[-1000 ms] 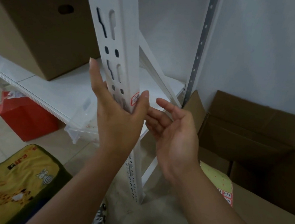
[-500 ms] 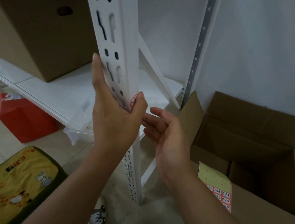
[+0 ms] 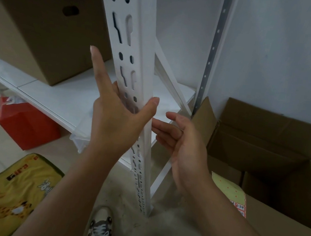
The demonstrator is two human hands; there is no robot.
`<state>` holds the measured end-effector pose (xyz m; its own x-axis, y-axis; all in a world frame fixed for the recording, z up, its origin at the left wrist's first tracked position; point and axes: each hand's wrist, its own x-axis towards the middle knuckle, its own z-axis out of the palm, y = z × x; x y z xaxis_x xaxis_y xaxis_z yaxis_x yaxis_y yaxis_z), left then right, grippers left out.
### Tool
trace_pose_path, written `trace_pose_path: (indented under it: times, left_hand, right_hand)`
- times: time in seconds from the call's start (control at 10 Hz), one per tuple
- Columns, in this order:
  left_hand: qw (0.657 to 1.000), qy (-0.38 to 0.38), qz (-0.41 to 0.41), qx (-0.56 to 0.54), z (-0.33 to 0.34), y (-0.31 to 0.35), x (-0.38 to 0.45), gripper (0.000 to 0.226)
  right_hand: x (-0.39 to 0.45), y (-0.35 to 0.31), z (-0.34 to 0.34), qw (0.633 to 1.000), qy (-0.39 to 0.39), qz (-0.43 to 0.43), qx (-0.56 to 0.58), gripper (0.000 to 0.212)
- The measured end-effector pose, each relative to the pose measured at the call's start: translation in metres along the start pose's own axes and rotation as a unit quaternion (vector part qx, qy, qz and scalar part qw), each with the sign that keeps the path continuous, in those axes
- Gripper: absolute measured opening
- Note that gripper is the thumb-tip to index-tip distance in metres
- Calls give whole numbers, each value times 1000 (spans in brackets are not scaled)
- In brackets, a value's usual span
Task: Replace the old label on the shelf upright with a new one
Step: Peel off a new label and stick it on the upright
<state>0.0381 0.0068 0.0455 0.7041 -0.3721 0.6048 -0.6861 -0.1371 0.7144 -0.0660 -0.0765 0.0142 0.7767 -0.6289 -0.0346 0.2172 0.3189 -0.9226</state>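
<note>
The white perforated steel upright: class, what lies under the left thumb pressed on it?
Only the left hand gripping the white perforated steel upright shows; its thumb covers that spot, so no label is visible there.

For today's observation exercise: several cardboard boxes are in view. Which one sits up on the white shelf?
The closed brown box with the oval hand-hole, upper left, sits on the shelf board. The open-flapped boxes at right are down beside the shelving, below that board.

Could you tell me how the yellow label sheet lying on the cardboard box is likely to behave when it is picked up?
The yellow label sheet looks thin and flat, so it would probably flex and droop if held by one edge. It is likely very light and easy to slide across the cardboard box. Pinching a corner seems easier than scooping it.
</note>
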Motion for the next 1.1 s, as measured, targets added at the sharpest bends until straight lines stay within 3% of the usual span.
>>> trace_pose_path:
  times: [0.5, 0.8, 1.1]
  left_hand:
    - [994, -69, 57, 56, -7, 5, 1, 116]
    - [999, -38, 34, 19, -3, -1, 0, 118]
    - [996, -76, 48, -15, -9, -7, -5, 118]
  right_hand:
    - [1, 0, 0, 1000, 2, -12, 9, 23]
    - [1, 1, 0, 1000, 5, -14, 1, 22]
    - [2, 0, 1, 1000, 8, -19, 6, 23]
